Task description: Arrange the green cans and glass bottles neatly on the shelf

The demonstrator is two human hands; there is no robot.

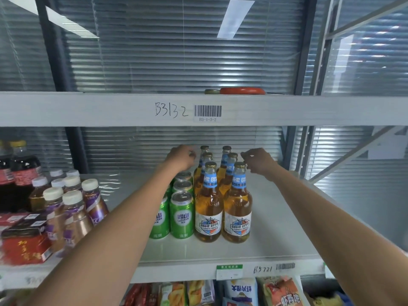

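Several glass bottles [208,208] of amber drink with blue neck labels stand in two rows on the white shelf [276,219]. To their left, green cans [181,217] stand in two rows running back; my left forearm hides part of them. My left hand [182,156] hovers at the back, left of the rear bottle tops, fingers curled and holding nothing. My right hand [257,160] hovers to the right of the bottle caps, fingertips pinched close to a cap of the right row; I cannot tell whether they touch it.
Plastic bottles with white caps [70,204], dark soda bottles [22,171] and red cartons [24,248] fill the shelf's left side. An upper shelf beam [110,109] runs overhead. Snack bags [280,292] sit on the level below.
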